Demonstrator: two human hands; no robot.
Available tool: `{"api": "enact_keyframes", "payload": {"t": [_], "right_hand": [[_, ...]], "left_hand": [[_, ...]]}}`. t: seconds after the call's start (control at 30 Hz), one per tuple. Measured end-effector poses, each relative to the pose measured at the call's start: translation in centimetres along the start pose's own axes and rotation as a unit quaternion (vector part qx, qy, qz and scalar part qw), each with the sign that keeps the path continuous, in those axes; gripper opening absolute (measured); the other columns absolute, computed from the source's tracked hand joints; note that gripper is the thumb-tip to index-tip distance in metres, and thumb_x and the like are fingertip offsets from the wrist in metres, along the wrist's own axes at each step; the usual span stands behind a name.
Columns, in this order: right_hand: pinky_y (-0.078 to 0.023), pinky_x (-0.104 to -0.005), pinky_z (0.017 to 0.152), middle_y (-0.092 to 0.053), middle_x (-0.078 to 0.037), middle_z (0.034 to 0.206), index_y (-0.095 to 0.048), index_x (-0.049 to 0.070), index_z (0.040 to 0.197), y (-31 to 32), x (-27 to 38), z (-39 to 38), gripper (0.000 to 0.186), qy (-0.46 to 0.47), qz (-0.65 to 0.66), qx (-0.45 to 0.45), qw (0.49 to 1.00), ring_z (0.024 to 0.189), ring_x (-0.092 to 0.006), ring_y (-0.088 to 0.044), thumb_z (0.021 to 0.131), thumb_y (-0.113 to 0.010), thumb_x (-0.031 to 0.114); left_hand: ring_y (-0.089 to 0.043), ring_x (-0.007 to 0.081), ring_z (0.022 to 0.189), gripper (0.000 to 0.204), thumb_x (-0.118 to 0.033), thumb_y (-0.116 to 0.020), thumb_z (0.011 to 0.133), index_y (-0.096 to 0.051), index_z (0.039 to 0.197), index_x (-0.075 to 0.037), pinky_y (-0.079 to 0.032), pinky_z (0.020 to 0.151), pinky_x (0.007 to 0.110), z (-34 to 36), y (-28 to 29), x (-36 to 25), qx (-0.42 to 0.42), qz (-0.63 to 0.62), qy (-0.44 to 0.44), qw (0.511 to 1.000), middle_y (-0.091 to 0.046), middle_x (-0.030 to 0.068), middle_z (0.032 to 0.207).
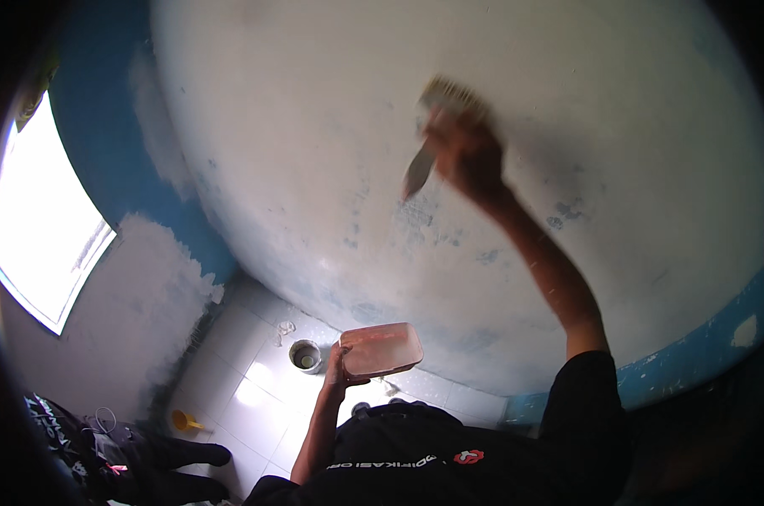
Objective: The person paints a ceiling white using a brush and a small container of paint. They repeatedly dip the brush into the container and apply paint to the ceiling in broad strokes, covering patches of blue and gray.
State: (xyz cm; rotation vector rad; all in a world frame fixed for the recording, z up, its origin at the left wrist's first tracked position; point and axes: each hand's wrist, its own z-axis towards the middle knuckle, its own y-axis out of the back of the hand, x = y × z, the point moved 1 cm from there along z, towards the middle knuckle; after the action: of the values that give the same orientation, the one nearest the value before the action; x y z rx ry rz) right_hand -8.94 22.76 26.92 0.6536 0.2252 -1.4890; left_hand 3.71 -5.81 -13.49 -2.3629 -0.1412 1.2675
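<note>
My right hand [470, 160] is raised in front of the wall, closed round a wide flat paintbrush. The paintbrush [419, 172] has its handle pointing down to the left and its broad head at the top; motion blurs it, so I cannot tell whether the bristles touch. Whitish coating with grey-blue patches covers the wall [314, 126]. Down by my waist, my left hand [336, 365] grips the left end of a reddish rectangular plastic tub [382, 349]. Pale residue shows on the tub's inside.
A grey bucket [305, 357] stands on the white tiled floor [255, 422], with a yellow dipper [182, 420] further left. Another person in dark clothes [137, 451] is at the lower left. A bright window [45, 219] opens in the partly blue left wall [104, 101].
</note>
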Motion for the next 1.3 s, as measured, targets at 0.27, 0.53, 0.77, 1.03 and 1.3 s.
{"api": "enact_keyframes", "payload": {"t": [0.27,0.53,0.77,1.03,1.3], "right_hand": [[-0.058,-0.0409,0.077,-0.065,-0.008,0.113,-0.072,0.015,0.098,-7.6,16.2,-15.9,0.025,0.074,0.281,0.282,0.914,0.098,-0.0265,-0.065,0.076,-0.066,0.008],[-0.053,-0.0401,0.07,-0.066,-0.008,0.086,-0.067,0.013,0.097,1.4,-0.2,12.4,0.014,-0.036,0.229,-0.126,0.965,0.081,-0.03,-0.065,0.085,-0.065,0.007],[-0.053,-0.042,0.091,-0.066,-0.004,0.119,-0.073,0.021,0.105,-2.9,5.0,4.2,0.028,0.074,0.002,0.045,0.996,0.109,-0.0286,-0.062,0.078,-0.07,0.017],[-0.056,-0.0386,0.078,-0.068,-0.002,0.109,-0.07,0.02,0.101,-3.2,6.7,4.3,0.029,0.04,0.225,0.139,0.964,0.095,-0.0227,-0.065,0.073,-0.072,0.019],[-0.057,-0.0362,0.074,-0.069,-0.004,0.098,-0.069,0.022,0.104,7.9,-9.3,19.2,0.042,0.003,-0.099,-0.112,0.989,0.09,-0.0256,-0.068,0.067,-0.077,0.004]], "left_hand": [[-0.069,0.0294,0.094,0.065,-0.05,-0.06,0.082,-0.047,0.134,-0.014,-0.061,0.061,0.047,3.1,-1.3,1.9,0.093,-0.112,-0.061,0.987,-0.061,0.0122,0.115],[-0.06,0.0346,0.113,0.071,-0.054,-0.063,0.081,-0.042,0.139,-0.019,-0.062,0.064,0.047,4.3,2.5,-4.9,0.114,0.028,0.052,0.992,-0.049,0.0128,0.132],[-0.055,0.0384,0.119,0.069,-0.045,-0.062,0.086,-0.035,0.144,-0.022,-0.062,0.067,0.051,5.5,2.9,-12.9,0.104,0.106,0.003,0.989,-0.041,0.0119,0.142],[-0.046,0.0391,0.128,0.07,-0.042,-0.064,0.085,-0.035,0.145,-0.02,-0.057,0.074,0.059,6.8,6.6,-15.0,0.128,0.114,0.052,0.984,-0.038,0.012,0.143],[-0.056,0.0372,0.118,0.066,-0.045,-0.057,0.086,-0.035,0.143,-0.018,-0.06,0.071,0.054,6.2,5.6,-14.7,0.138,0.11,0.063,0.982,-0.043,0.0124,0.14]]}}
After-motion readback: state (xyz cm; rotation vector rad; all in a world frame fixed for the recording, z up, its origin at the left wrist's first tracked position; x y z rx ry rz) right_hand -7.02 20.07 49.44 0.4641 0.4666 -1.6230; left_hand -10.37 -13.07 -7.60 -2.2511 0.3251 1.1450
